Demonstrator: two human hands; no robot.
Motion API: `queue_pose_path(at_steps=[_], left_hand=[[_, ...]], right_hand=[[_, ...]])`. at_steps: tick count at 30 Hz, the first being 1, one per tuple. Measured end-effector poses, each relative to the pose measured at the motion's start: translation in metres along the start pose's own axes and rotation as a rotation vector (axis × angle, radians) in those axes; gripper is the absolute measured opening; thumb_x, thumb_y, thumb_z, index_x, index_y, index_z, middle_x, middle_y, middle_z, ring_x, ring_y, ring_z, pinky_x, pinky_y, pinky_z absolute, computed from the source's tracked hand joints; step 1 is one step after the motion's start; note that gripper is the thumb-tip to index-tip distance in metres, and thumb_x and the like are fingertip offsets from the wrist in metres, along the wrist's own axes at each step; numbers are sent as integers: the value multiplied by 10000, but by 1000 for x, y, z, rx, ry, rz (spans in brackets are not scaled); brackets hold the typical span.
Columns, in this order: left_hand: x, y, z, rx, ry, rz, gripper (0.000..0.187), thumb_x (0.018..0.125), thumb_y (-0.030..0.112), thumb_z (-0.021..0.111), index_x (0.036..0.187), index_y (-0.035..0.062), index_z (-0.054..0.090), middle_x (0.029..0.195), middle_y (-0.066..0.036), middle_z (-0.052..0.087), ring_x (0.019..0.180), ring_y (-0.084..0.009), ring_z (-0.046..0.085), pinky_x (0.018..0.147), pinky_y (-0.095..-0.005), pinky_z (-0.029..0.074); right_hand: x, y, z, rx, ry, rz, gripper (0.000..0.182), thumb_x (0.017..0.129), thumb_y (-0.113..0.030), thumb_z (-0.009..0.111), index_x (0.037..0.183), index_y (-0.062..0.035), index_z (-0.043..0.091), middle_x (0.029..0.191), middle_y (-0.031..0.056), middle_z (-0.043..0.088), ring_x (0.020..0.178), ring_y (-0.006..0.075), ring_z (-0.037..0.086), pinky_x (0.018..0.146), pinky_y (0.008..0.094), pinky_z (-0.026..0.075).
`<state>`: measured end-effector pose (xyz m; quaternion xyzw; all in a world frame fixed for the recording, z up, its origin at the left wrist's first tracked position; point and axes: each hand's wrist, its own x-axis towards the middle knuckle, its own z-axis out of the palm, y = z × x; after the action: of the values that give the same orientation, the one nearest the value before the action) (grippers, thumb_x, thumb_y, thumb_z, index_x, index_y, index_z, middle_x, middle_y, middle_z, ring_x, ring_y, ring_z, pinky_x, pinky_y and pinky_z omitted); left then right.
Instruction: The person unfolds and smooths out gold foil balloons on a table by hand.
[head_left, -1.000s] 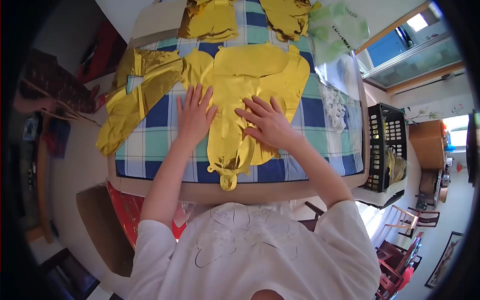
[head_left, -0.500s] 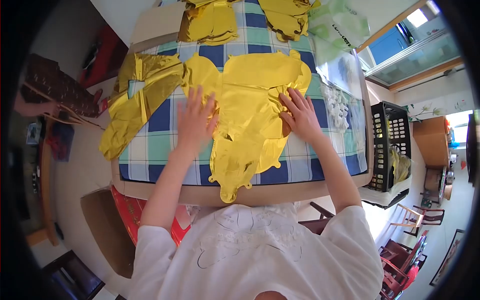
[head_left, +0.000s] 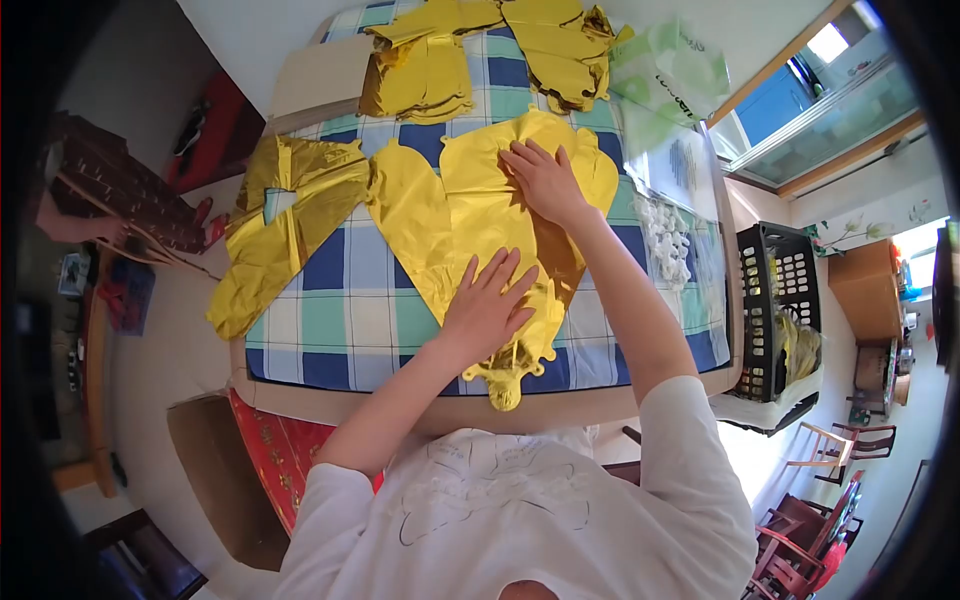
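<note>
A flat gold foil balloon (head_left: 470, 215), uninflated and creased, lies across the checked tablecloth (head_left: 340, 330). Its narrow tabbed end hangs toward the table's near edge. My left hand (head_left: 490, 305) rests on the lower part with fingers spread and nothing gripped. Higher up and to the right, my right hand (head_left: 548, 182) lies palm down on the foil, fingers stretched out. Left of the balloon, another gold foil piece (head_left: 290, 225), bent like a hook, touches its side.
Folded gold foil balloons (head_left: 425, 75) lie at the far side beside a cardboard box (head_left: 320, 80). A green-white plastic bag (head_left: 670, 75) and white stringy bundle (head_left: 665, 240) sit at right. Beyond the edge stands a black crate (head_left: 765, 300). At far left another person's hand (head_left: 80, 225) shows.
My left hand has moved right and nearer onto the lower foil; my right hand has moved up and left. The balloon's lower part has shifted right and is now folded narrower.
</note>
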<state>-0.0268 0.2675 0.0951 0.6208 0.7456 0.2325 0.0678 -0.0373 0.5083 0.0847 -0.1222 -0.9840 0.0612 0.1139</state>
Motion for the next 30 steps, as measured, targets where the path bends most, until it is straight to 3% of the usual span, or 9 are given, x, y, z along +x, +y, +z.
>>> queue_pose_path(at_steps=[3, 5, 9, 11, 16, 19, 23, 25, 30], left_hand=[[1, -2, -2, -1, 8, -19, 513, 897, 337, 543, 1362, 158, 420, 1443, -147, 326, 1361, -309, 268, 1095, -528, 196], [-5, -1, -12, 11, 18, -21, 518, 897, 331, 545, 1368, 161, 414, 1445, -150, 324, 1368, -312, 255, 1094, -528, 199], [-22, -36, -31, 84, 139, -216, 549, 899, 320, 545, 1400, 170, 375, 1465, -153, 293, 1382, -325, 214, 1101, -533, 162], [-27, -57, -34, 166, 123, -344, 563, 902, 314, 542, 1413, 171, 354, 1476, -152, 274, 1387, -330, 197, 1105, -536, 137], [-31, -66, -37, 169, 98, -346, 571, 912, 312, 529, 1425, 158, 331, 1491, -148, 247, 1397, -327, 172, 1108, -537, 108], [-22, -64, -43, 168, 133, -333, 564, 916, 309, 523, 1425, 158, 331, 1492, -151, 242, 1400, -324, 165, 1110, -534, 113], [-7, -95, -52, 244, 256, -403, 536, 923, 303, 509, 1413, 159, 347, 1489, -142, 253, 1396, -313, 184, 1111, -530, 127], [0, -111, -62, 295, 171, -469, 519, 926, 297, 503, 1405, 160, 358, 1486, -131, 266, 1390, -306, 203, 1114, -522, 137], [9, -138, -88, 233, 47, -490, 504, 926, 270, 501, 1398, 157, 362, 1473, -111, 297, 1371, -298, 250, 1105, -523, 173]], right_hand=[[6, -2, -7, 18, -12, 46, 400, 916, -176, 466, 1316, -170, 446, 1387, 63, 421, 1321, 279, 336, 1060, 568, 247], [-4, 2, -13, 66, 109, 90, 411, 914, -159, 467, 1324, -162, 438, 1376, 87, 431, 1304, 301, 356, 1053, 550, 268], [-44, 32, -19, 254, 331, 245, 421, 910, -155, 483, 1328, -136, 436, 1344, 142, 455, 1257, 333, 407, 1044, 496, 304], [-63, 37, -17, 202, 294, 300, 410, 911, -162, 492, 1317, -121, 446, 1331, 156, 462, 1235, 339, 428, 1040, 472, 314], [-84, 28, -22, 139, 271, 317, 401, 917, -185, 499, 1310, -111, 458, 1328, 164, 463, 1243, 332, 423, 1052, 491, 292], [-77, 13, -31, 58, 310, 275, 410, 912, -209, 514, 1307, -115, 462, 1340, 160, 452, 1266, 322, 404, 1053, 523, 278], [-58, -37, -45, 141, 156, 28, 417, 906, -242, 524, 1308, -145, 467, 1360, 140, 436, 1286, 304, 386, 1053, 542, 269], [-56, -47, -37, 105, 73, -99, 419, 906, -268, 528, 1308, -164, 471, 1368, 123, 432, 1291, 293, 380, 1058, 536, 264], [-61, -43, -18, 94, 28, -161, 427, 902, -330, 534, 1302, -190, 483, 1375, 92, 434, 1296, 277, 373, 1066, 517, 253]])
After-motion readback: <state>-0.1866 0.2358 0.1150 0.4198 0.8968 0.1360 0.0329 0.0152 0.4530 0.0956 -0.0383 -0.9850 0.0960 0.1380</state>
